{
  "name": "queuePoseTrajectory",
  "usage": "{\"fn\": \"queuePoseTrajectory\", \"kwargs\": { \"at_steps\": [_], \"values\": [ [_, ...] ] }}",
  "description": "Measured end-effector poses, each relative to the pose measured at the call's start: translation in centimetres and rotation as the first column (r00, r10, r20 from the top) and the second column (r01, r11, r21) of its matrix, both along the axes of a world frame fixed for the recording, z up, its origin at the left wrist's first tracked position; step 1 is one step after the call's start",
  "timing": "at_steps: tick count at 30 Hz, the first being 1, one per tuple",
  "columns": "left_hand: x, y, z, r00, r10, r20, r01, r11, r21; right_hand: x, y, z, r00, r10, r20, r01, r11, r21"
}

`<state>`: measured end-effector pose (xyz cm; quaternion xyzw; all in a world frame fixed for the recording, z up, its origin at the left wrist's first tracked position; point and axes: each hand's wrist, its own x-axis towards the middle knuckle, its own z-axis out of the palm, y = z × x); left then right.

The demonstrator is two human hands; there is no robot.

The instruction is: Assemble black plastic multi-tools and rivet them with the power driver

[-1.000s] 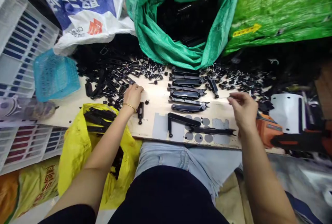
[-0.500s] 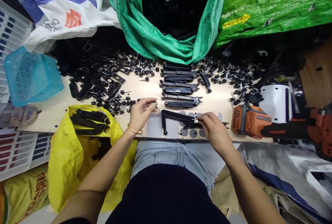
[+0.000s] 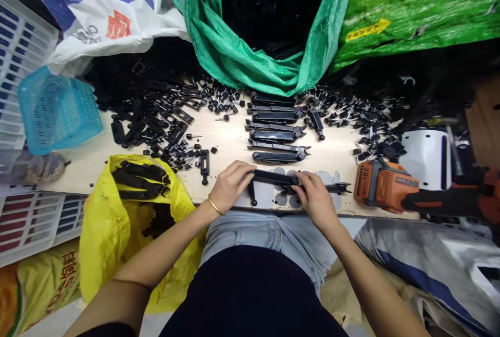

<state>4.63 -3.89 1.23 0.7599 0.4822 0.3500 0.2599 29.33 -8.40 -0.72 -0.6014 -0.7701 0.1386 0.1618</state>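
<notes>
My left hand [image 3: 230, 185] and my right hand [image 3: 315, 197] both rest on a long black hinged plastic part [image 3: 275, 178] at the near edge of the wooden board [image 3: 230, 141]. The left fingers curl over its left end, the right fingers pinch near its middle. A thin black bar [image 3: 336, 188] sticks out to the right of my right hand. Just beyond lies a row of several matching black parts [image 3: 276, 128]. Heaps of small black pins and clips [image 3: 172, 118] spread across the board's left side and more black pins [image 3: 353, 113] lie to the right.
An orange cordless drill [image 3: 385, 186] lies at the board's right end beside a white part [image 3: 427, 157]. A yellow bag [image 3: 117, 233] with black parts hangs at my left knee. A blue basket [image 3: 57, 110], white crates and an open green sack [image 3: 238, 61] ring the board.
My left hand came back from the pin heap to the near black part's left end. My right hand came in from the right-hand pins and settled on the same part.
</notes>
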Motion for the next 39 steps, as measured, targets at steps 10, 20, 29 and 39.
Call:
{"fn": "queuePoseTrajectory", "kwargs": {
  "at_steps": [10,20,29,39],
  "values": [
    [-1.6,1.2,-1.9,0.98,-0.152,-0.129,0.158,0.987,0.041,1.9,-1.9,-2.8,0.976,0.188,0.109,-0.206,0.962,0.182],
    [-1.5,2.8,-1.2,0.936,-0.196,-0.291,0.105,0.948,-0.301,2.7,-1.2,-3.6,0.939,0.254,0.234,-0.288,0.949,0.129],
    [-1.7,2.4,-1.6,0.945,-0.227,-0.237,0.156,0.946,-0.282,1.9,-1.3,-3.5,0.942,0.198,0.271,-0.257,0.945,0.203],
    [1.7,-4.3,-1.0,0.957,0.051,-0.286,-0.212,0.797,-0.566,-4.5,0.2,0.5,0.96,0.265,0.089,-0.278,0.941,0.195]
  ]
}}
